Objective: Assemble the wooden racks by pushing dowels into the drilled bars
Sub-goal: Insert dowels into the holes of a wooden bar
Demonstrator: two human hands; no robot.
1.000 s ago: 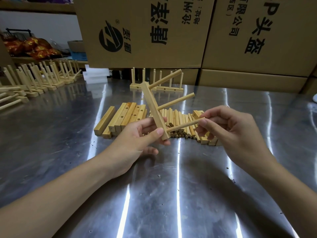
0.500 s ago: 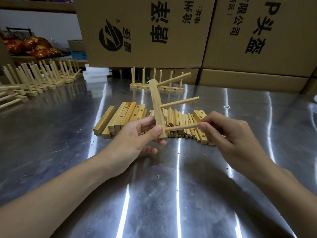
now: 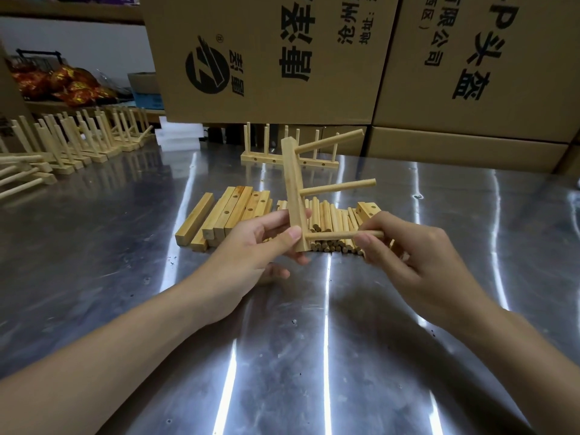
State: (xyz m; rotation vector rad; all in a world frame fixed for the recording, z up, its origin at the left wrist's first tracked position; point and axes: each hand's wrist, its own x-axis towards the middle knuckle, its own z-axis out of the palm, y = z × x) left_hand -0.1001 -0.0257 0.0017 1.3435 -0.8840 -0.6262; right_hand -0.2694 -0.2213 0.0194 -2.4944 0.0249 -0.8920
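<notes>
Since a second ago you have swung the bar (image 3: 293,196) from a lean to nearly upright, and the third dowel (image 3: 332,236) now lies level with its tip in the lowest hole, below the two upper dowels (image 3: 337,187) that point toward your right side. Your left hand (image 3: 251,246) grips the bar's lower end, thumb in front and fingers behind, above the bench (image 3: 94,262); your right hand (image 3: 405,255) pinches the third dowel's free end between thumb and fingertips. Push off-axis and it could jam or split the hole, or the bar could twist out of your left grip.
</notes>
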